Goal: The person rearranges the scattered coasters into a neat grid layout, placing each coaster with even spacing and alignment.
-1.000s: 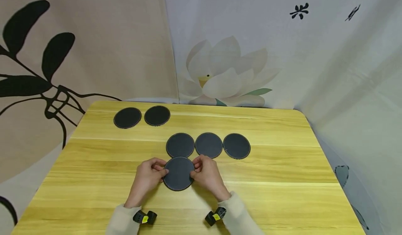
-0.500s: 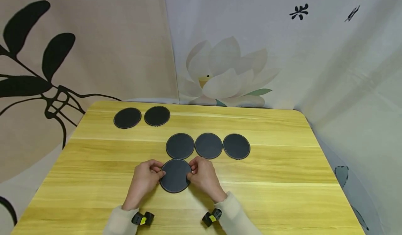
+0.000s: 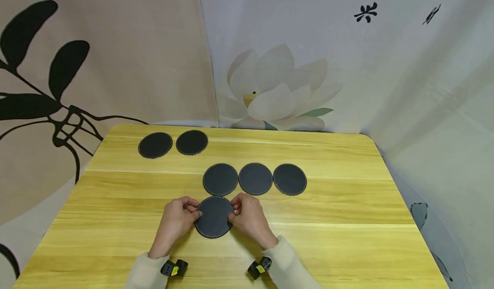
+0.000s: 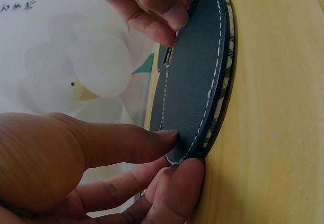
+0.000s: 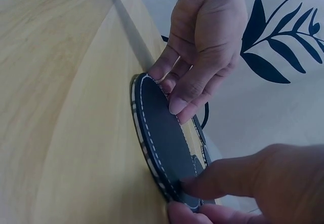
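A round black coaster (image 3: pixel 214 217) with pale stitching round its edge is held between both hands, low over the table. On its left edge my left hand (image 3: pixel 176 220) pinches it, thumb on top and fingers at the rim. My right hand (image 3: pixel 251 218) grips the opposite edge the same way. The left wrist view shows a checked, light-and-dark layer along the underside of the coaster (image 4: pixel 195 77). Just behind it, three similar coasters lie in a row: a left one (image 3: pixel 220 179), a middle one (image 3: pixel 255 179) and a right one (image 3: pixel 290 179).
Two more black coasters, one at the left (image 3: pixel 155 145) and one beside it (image 3: pixel 191 142), lie near the back left edge of the wooden table (image 3: pixel 347 220). Behind the table hangs a printed curtain (image 3: pixel 154 57). Small black cameras sit at both wrists.
Both hands have drawn the held coaster slightly toward me and to the left. It overlapped the left coaster of the row before; now their rims meet. The other coasters stay put.
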### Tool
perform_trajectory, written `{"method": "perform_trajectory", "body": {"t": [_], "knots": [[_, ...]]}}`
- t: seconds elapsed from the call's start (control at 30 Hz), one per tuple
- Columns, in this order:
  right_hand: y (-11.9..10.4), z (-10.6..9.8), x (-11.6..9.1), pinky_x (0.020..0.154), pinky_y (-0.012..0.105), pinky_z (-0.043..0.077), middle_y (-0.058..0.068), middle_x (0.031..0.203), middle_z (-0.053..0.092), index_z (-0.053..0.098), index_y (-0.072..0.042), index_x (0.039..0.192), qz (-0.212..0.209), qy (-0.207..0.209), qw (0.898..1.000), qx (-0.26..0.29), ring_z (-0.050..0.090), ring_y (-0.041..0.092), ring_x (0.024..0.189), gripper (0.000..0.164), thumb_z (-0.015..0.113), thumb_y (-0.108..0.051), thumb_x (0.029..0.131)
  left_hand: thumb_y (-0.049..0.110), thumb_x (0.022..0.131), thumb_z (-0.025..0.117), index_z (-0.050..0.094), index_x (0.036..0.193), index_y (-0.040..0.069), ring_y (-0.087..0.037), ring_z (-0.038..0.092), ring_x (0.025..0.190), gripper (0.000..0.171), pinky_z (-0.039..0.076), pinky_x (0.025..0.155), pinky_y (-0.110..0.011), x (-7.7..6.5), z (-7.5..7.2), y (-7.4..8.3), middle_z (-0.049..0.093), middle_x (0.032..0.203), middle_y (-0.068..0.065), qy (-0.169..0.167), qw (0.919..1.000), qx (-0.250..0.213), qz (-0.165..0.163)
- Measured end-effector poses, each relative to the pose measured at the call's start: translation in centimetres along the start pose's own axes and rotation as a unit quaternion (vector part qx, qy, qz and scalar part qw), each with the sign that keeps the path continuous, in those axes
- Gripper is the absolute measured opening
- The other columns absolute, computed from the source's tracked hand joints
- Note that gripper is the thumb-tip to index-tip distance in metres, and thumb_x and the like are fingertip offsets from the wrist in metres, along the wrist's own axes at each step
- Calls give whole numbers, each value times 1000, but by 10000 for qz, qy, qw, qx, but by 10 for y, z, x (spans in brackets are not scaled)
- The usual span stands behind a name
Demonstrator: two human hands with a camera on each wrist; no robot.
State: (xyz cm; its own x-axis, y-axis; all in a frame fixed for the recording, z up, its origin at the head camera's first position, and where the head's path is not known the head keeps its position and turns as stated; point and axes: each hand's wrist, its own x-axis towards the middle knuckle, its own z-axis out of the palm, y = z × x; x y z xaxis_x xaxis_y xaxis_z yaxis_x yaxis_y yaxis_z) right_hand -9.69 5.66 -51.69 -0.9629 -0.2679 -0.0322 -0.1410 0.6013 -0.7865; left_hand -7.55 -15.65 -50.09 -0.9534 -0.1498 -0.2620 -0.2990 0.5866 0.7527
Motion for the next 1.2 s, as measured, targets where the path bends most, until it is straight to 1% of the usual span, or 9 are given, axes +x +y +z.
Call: {"method": "perform_trajectory", "body": {"t": [0.13,0.23,0.43,0.7,0.9,1.2], "knots": [[0,0,0,64,19,46,5,86,64,69,-3,95,6,-64,10000,-65,52,5,70,22,81,-1,76,1,84,79,73,103,-2,-15,58,69,20,47,60,-26,0,-1,1,65,82,-8,-7,9999,136,44],[-1,0,1,64,19,46,6,87,64,70,-2,96,6,-119,9999,-33,52,5,70,24,81,1,75,1,84,79,73,102,-2,-15,58,69,19,46,61,-26,0,-1,1,65,82,-8,-2,9999,145,48],[-3,-1,1,64,18,47,8,87,65,70,1,96,-1,-151,9999,41,53,6,71,24,80,4,75,2,84,79,74,101,0,-15,57,69,18,46,63,-26,2,0,-1,65,81,-7,43,9998,183,-9],[-3,-1,2,65,18,48,10,88,66,70,2,97,-15,-151,9999,62,57,9,72,24,78,5,74,1,84,80,75,100,1,-17,58,72,17,47,66,-27,3,1,-1,64,83,-7,89,9997,240,65],[-2,-2,4,66,18,49,9,90,66,71,1,98,1,-226,9997,66,56,8,74,23,79,2,76,1,84,80,74,101,0,-17,58,72,17,47,64,-27,4,1,0,64,83,-7,66,9998,192,17],[-1,-3,5,67,18,48,7,91,66,71,-2,99,39,-283,9996,13,55,8,75,22,81,-4,79,1,84,80,75,100,0,-17,59,72,16,47,65,-27,5,2,1,65,82,-7,134,9997,203,90]]}}
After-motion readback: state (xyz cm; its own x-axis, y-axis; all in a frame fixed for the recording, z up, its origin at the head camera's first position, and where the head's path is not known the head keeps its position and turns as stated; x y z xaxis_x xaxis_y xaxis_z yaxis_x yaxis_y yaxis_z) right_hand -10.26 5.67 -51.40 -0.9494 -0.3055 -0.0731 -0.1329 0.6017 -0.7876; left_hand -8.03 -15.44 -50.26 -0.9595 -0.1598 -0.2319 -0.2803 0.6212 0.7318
